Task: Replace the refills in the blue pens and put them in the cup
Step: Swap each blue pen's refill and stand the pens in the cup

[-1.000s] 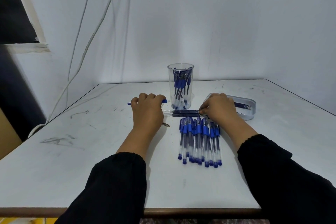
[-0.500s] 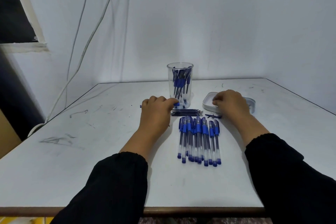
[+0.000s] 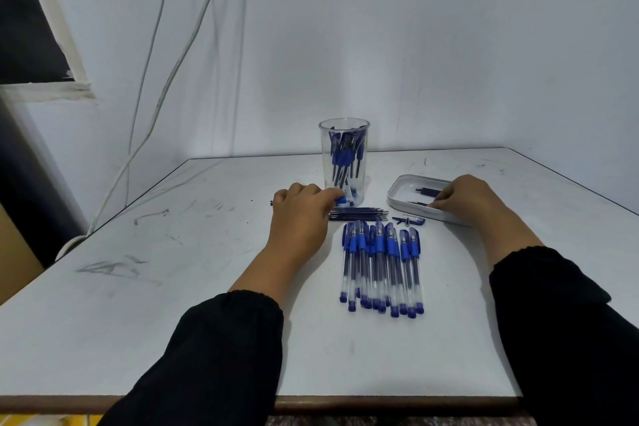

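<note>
The left hand curls its fingers round a blue pen lying crosswise just left of the clear cup, which holds more pens. The right hand reaches into the white tray, fingertips pinched on something too small to tell. Loose refills lie between the cup and a row of pens on the table

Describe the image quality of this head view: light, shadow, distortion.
Head view: dim, bluish, even light; soft shadows beside the cup and under the left hand; wide-angle bending of the table edges and wall cables; pens sharp, no glare.
</note>
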The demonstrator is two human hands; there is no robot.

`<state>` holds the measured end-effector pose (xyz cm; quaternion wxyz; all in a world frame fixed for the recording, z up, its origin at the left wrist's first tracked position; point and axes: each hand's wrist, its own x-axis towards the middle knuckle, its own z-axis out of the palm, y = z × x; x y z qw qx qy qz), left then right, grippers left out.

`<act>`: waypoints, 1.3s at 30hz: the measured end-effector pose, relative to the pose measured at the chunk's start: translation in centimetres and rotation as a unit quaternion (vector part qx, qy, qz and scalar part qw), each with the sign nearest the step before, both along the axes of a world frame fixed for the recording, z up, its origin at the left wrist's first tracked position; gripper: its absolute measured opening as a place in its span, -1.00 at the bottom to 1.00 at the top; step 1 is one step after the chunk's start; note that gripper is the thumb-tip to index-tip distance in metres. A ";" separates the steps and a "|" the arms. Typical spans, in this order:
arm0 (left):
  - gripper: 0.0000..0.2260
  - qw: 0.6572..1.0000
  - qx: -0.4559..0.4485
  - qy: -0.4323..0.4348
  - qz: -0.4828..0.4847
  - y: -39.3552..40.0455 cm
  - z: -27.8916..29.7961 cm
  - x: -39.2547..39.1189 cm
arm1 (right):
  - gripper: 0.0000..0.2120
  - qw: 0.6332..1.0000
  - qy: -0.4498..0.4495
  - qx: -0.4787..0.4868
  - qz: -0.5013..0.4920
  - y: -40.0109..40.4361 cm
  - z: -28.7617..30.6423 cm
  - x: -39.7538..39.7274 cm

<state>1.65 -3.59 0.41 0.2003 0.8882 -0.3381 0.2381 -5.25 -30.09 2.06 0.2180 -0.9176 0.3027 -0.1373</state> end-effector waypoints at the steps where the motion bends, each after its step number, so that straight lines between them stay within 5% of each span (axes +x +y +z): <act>1: -0.71 1.000 0.001 0.000 0.000 0.0 0.0 0.0 | -0.86 1.000 0.009 -0.005 0.000 0.0 0.1 0.1; 10: -0.71 1.000 0.002 -0.001 0.002 0.0 0.0 0.0 | -0.92 1.000 0.014 -0.005 0.003 0.4 0.2 0.2; 13: -0.71 1.000 -0.003 -0.002 0.001 0.0 0.0 0.0 | -0.78 1.000 -0.018 -0.002 -0.013 0.6 0.1 0.0; 17: -0.72 1.000 -0.008 -0.004 -0.003 0.0 0.0 0.1 | -0.83 0.997 -0.071 -0.011 -0.005 1.1 0.6 -0.6; 27: -0.72 1.000 -0.013 0.000 -0.002 0.2 0.0 0.1 | -0.57 0.966 -0.109 0.060 0.225 5.6 2.5 -2.2; 39: -0.71 1.000 -0.015 -0.006 -0.008 0.3 0.3 -0.2 | -0.43 0.956 -0.106 0.094 0.258 6.5 2.0 -2.2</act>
